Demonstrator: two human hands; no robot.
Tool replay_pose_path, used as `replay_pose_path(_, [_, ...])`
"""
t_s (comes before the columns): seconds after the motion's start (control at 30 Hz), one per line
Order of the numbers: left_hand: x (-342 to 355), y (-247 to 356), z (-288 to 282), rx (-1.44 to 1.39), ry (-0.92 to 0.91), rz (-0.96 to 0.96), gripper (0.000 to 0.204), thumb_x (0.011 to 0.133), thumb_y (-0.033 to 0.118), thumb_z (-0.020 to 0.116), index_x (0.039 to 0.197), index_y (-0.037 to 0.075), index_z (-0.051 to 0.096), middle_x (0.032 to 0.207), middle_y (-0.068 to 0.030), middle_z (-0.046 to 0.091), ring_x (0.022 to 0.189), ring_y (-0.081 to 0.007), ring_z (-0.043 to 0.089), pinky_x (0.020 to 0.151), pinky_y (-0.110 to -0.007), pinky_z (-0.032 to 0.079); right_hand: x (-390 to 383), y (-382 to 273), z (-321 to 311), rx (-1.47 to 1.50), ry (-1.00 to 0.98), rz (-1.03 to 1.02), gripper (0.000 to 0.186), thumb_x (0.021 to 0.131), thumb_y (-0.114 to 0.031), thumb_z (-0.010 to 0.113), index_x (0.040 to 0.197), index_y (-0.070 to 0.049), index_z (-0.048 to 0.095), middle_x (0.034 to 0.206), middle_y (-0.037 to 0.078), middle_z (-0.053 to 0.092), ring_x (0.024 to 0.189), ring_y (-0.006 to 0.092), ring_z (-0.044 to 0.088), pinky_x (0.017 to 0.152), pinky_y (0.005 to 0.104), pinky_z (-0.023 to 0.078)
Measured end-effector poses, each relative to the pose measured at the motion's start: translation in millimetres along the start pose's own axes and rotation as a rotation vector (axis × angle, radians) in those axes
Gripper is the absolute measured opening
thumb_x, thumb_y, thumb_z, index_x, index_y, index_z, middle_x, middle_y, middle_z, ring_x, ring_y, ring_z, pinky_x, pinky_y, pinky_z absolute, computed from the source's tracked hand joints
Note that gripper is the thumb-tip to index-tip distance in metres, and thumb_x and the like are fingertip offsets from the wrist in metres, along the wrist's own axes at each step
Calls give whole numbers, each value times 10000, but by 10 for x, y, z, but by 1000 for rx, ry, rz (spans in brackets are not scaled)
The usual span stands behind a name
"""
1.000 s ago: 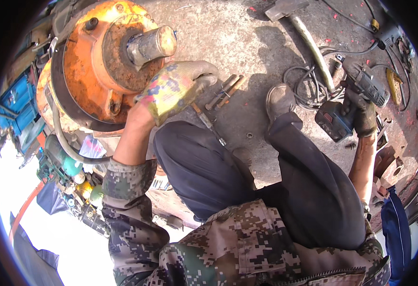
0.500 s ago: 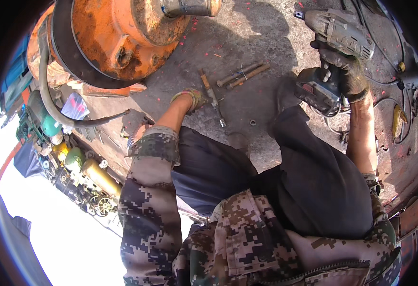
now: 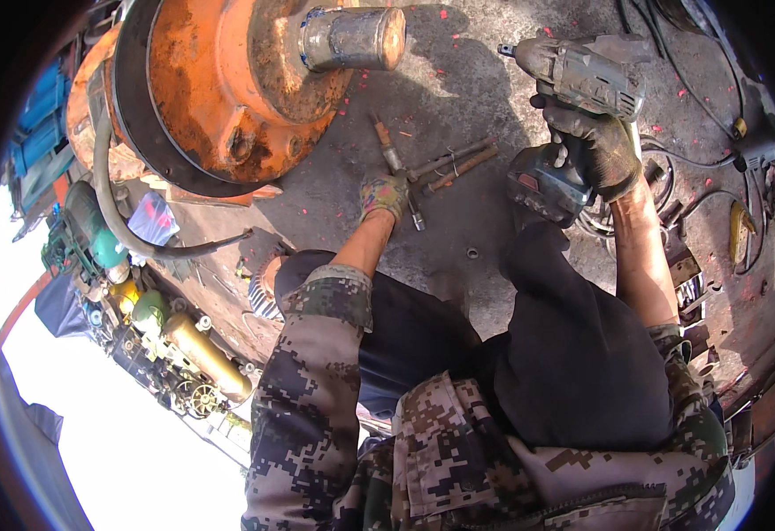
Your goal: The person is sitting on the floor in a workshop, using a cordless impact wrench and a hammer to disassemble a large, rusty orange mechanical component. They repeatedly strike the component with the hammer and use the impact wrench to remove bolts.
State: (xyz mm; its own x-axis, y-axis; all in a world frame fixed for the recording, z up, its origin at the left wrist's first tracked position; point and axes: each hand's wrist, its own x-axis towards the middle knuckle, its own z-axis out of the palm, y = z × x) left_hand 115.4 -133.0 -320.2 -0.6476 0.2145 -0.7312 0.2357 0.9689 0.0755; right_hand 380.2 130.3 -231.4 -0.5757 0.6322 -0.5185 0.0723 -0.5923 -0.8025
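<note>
My right hand [image 3: 607,150], in a dark work glove, grips a worn cordless impact wrench [image 3: 582,78] by its handle. The wrench's bare square drive points left, and its battery [image 3: 547,186] hangs below near my knee. In a patterned glove, my left hand [image 3: 382,196] is closed over the middle of a steel bar [image 3: 392,157] with a rusty far end and a bright socket-like tip. The palm side and some fingers are hidden. Two long rusty bolts or pins [image 3: 463,168] lie just right of the bar. A small nut [image 3: 471,253] lies on the floor nearer my knees.
A large orange rusty hub-like part [image 3: 202,97] with a protruding steel shaft [image 3: 352,40] stands at the far left. A thick hose [image 3: 113,208] curves beside it. Cables [image 3: 706,106] and a yellow-handled tool [image 3: 740,234] lie right. Cylinders and machine parts [image 3: 202,354] line the left.
My left hand has moved right onto the steel bar, which has shifted slightly away from me. The impact wrench in my right hand has come left.
</note>
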Motion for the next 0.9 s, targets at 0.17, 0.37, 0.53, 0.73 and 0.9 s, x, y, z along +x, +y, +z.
replay_pose_path(0.17, [-61, -540, 555, 539, -228, 200, 461, 946, 383, 580, 1044, -24, 774, 1080, -242, 754, 1018, -395, 736, 852, -467, 565, -71, -62, 86, 125, 80, 73, 376, 842, -7, 751, 1214, 15, 700, 1032, 87, 745, 748, 125, 617, 623, 263, 501])
replay_pose_path(0.37, [-441, -56, 628, 434, 48, 283, 315, 963, 289, 584, 1047, 38, 755, 1028, -284, 734, 963, -423, 734, 809, -506, 575, -185, -7, -91, 69, 157, 14, 466, 806, 24, 754, 1263, -15, 669, 1059, 95, 723, 792, 147, 650, 614, 267, 522])
replay_pose_path(0.53, [-503, 0, 915, -80, 247, 17, 463, 1041, 433, 517, 1001, 30, 739, 969, -226, 749, 849, -396, 735, 709, -516, 544, -237, -98, 5, 131, 210, 72, 369, 830, -51, 752, 1193, -36, 694, 976, -14, 672, 779, 92, 569, 656, 254, 454])
replay_pose_path(0.73, [-375, 166, 526, 126, 39, 218, 351, 1067, 339, 490, 1128, 60, 694, 855, -165, 713, 749, -331, 701, 621, -479, 548, -180, -111, -15, 89, 163, 3, 405, 817, -45, 762, 1218, -48, 702, 1037, -11, 690, 797, 102, 588, 661, 265, 471])
replay_pose_path(0.9, [-930, 490, 129, -734, -222, -81, 267, 1081, 329, 542, 1131, 86, 640, 759, -35, 627, 616, -159, 606, 549, -374, 546, -179, 112, -19, -53, 118, -108, 373, 829, -59, 775, 1197, -35, 718, 1048, 3, 702, 834, 93, 607, 672, 259, 484])
